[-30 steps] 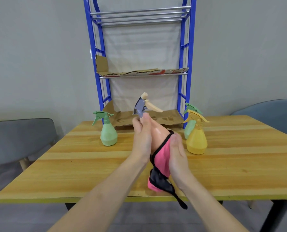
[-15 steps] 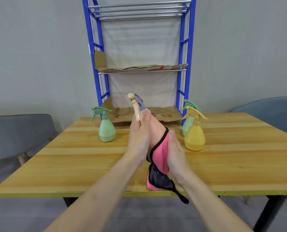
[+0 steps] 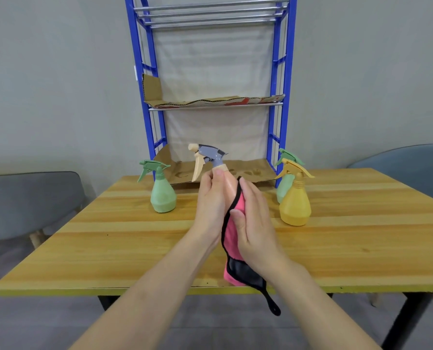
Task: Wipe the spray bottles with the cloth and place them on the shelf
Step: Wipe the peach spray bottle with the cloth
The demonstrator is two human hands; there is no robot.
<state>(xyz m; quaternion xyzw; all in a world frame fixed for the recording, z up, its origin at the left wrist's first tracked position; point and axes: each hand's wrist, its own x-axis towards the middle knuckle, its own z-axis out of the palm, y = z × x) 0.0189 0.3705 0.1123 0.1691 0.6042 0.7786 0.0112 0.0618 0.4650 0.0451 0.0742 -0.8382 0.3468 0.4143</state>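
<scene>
Four spray bottles are in view, and none is on the rack yet. One of them, the peach spray bottle (image 3: 229, 184), is held up over the middle of the wooden table (image 3: 109, 236), its grey trigger head (image 3: 210, 154) pointing toward nine o'clock. The left hand (image 3: 211, 203) has its fingers curled round the neck and shoulder just under that head. The right hand (image 3: 255, 223) cups the pink cloth (image 3: 231, 233) against the bottle's body, thumb pressed on the fabric, while the cloth's black loop (image 3: 273, 304) hangs down past the table's near edge.

From the person's seat, a green bottle (image 3: 163, 195) stands at eleven o'clock. The yellow bottle (image 3: 295, 205) stands at one o'clock with a second green bottle (image 3: 283, 188) close behind it, and whether those two touch cannot be told. The blue shelf rack (image 3: 281, 97) rises at twelve o'clock, its tiers lined with cardboard (image 3: 215, 102).

The bottle looks like thin, smooth plastic: probably light, fairly stiff, a little slippery bare and less so through the cloth. How much liquid it holds is not visible. The narrow neck below the trigger seems the surest place to hold, since the flared body gives little purchase. The cloth is soft and will fold around the curve. Wiping appears to be under way, with the move to twelve o'clock still to come.
</scene>
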